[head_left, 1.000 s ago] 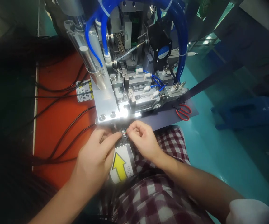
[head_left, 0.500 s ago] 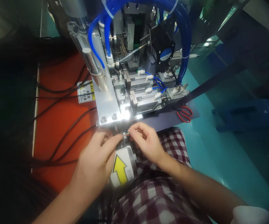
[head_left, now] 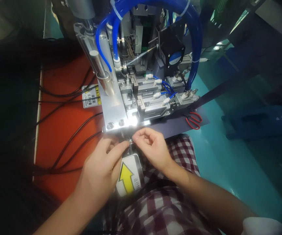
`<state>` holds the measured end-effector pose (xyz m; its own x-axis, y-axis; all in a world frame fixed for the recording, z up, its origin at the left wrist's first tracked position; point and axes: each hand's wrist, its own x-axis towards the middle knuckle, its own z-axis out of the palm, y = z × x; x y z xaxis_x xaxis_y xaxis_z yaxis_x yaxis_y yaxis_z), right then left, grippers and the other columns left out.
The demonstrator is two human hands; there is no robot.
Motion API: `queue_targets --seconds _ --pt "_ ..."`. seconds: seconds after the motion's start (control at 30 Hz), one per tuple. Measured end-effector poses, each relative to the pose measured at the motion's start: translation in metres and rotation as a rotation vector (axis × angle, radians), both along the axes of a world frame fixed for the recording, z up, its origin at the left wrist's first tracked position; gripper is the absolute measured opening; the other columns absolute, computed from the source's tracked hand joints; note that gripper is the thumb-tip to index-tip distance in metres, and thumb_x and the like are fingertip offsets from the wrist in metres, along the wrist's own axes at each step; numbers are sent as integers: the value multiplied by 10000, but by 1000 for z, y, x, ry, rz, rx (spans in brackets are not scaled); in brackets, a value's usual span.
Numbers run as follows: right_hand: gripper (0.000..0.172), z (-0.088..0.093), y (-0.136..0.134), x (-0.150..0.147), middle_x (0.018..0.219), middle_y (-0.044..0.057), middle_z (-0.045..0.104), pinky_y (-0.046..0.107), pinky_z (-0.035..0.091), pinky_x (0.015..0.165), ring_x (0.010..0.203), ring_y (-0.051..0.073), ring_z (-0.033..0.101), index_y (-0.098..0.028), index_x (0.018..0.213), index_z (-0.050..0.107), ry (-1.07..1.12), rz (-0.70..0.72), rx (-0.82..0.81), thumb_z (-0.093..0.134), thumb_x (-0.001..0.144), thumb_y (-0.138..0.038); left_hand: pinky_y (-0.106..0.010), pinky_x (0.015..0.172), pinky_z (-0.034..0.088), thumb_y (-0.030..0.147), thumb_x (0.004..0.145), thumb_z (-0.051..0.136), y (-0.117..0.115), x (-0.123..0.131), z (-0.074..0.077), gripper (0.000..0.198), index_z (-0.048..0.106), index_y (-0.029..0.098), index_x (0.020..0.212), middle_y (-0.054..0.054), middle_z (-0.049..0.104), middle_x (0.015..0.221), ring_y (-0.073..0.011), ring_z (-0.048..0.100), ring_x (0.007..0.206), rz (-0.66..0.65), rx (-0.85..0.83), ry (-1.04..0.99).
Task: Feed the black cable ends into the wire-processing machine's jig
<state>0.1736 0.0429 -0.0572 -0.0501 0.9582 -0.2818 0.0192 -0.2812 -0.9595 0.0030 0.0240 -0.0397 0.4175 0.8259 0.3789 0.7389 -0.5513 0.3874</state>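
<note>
My left hand and my right hand meet just below the shiny metal base plate of a small pneumatic machine. Both pinch a tiny bundle of thin coloured wires between thumb and forefinger, the fingertips almost touching. The left hand's other fingers curl over a dark fixture. Under the hands lies a white label with a yellow arrow that points up at the machine.
Blue air hoses loop over the machine. Black cables run across the orange bench top on the left. Red-handled scissors lie on a dark mat to the right. A checked garment covers my lap.
Both hands have stayed pinched on the wires and crept slightly up toward the plate's edge. The fingertips have drawn closer together, hiding more of the wire bundle.
</note>
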Motion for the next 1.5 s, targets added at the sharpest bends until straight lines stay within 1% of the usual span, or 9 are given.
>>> queue_targets --seconds 0.3,0.47,0.73,0.93,1.03,1.17,1.27,1.37,1.5 --pt "166 -5 -2 -2 600 -42 491 231 335 482 516 89 412 -186 740 561 -12 -16 56 626 821 -316 -208 594 482 87 934 477 0 0 -1 246 696 106 1044 -53 543 885 -138 613 768 6 -15 -13" --pt "176 -8 -3 -3 619 -32 515 231 365 497 548 104 458 -189 751 561 -24 -24 35 620 819 -340 -205 603 488 93 939 474 0 0 -2 245 691 106 1051 -56 550 898 -133 610 766 6 -10 -19" --pt "179 0 1 0 559 -53 481 223 348 463 489 85 402 -181 719 563 73 5 -99 623 815 -319 -210 644 506 119 953 473 -1 -1 -2 242 682 134 1073 -63 571 939 -134 632 803 8 -30 -15" --pt "147 -3 -3 -2 540 -62 443 231 322 453 477 91 394 -192 757 578 -80 2 118 610 854 -297 -213 642 507 133 950 470 1 0 -1 252 700 141 1054 -57 584 910 -138 643 779 18 -27 -18" --pt "131 -4 -6 -2 539 -63 432 245 346 495 484 95 403 -192 777 595 -241 52 309 579 885 -263 -208 632 501 137 951 470 0 -1 -1 255 703 133 1055 -60 590 908 -137 646 773 19 -24 -23" --pt "152 -2 -3 8 601 -9 586 279 401 589 549 121 515 -182 798 654 -474 150 639 563 910 -231 -203 643 497 141 957 472 -1 -1 -1 249 703 126 1049 -59 595 919 -127 643 762 18 -33 -29" --pt "191 0 1 19 698 29 710 300 416 620 584 137 577 -200 827 709 -541 293 725 567 933 -271 -206 653 503 142 957 476 -1 0 -1 245 699 119 1055 -64 601 928 -135 653 786 19 -34 -29" --pt "179 -3 2 27 759 43 739 299 459 643 647 156 626 -204 825 731 -417 211 595 597 914 -281 -208 633 502 132 952 475 0 0 -1 245 691 132 1068 -55 604 914 -136 654 775 22 -37 -24" --pt "183 -8 -1 25 676 19 647 256 423 524 588 133 550 -177 786 694 -189 20 214 640 870 -330 -216 637 499 123 947 482 0 0 -2 233 680 147 1066 -47 603 910 -138 650 774 25 -33 -19"
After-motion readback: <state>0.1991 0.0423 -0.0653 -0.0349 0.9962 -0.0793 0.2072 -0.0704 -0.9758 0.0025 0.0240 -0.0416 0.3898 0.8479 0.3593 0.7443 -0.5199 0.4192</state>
